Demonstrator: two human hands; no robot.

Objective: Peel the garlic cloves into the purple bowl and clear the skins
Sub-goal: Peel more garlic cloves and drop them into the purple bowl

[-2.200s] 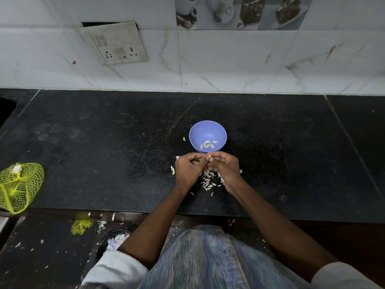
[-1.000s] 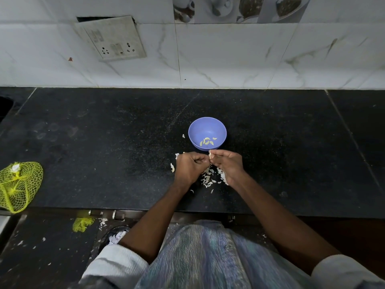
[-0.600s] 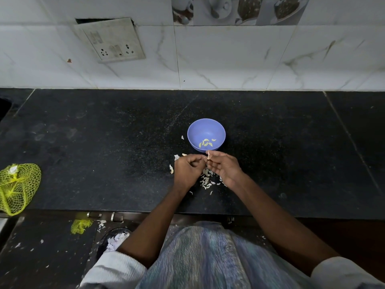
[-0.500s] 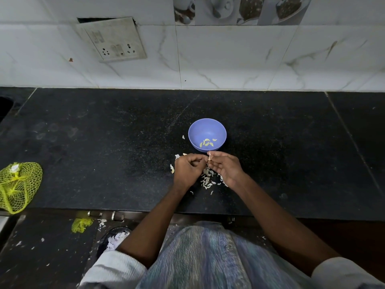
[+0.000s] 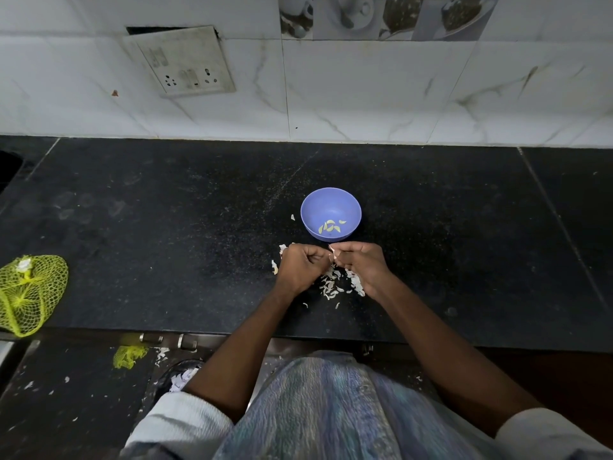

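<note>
My left hand point(image 5: 300, 268) and right hand point(image 5: 360, 265) meet just above the near part of the black surface point(image 5: 166, 227), knuckles up, fingers curled inward. The right grip pinches a small pale clove point(image 5: 332, 250) at its fingertips; the piece is too small to tell peeled from unpeeled. The left grip is closed, fingertips turned toward the same clove; whether they touch it cannot be told.

Directly under and between both hands lies a loose pile of white skins point(image 5: 335, 282), spreading toward my body. Several stray skins lie to the left of the left hand, on the surface.

Just beyond the hands stands the bowl point(image 5: 330, 207), upright, purple, its near rim close to my fingertips. A few peeled cloves point(image 5: 330, 226) lie at the bottom, toward the near side. One skin fragment lies just left of the bowl.

Far left, at the surface edge, lies a yellow net bag point(image 5: 30, 293).

Beyond the surface rises the white tiled wall point(image 5: 365, 94), carrying a socket plate point(image 5: 180, 61) at upper left, mounted askew.
</note>
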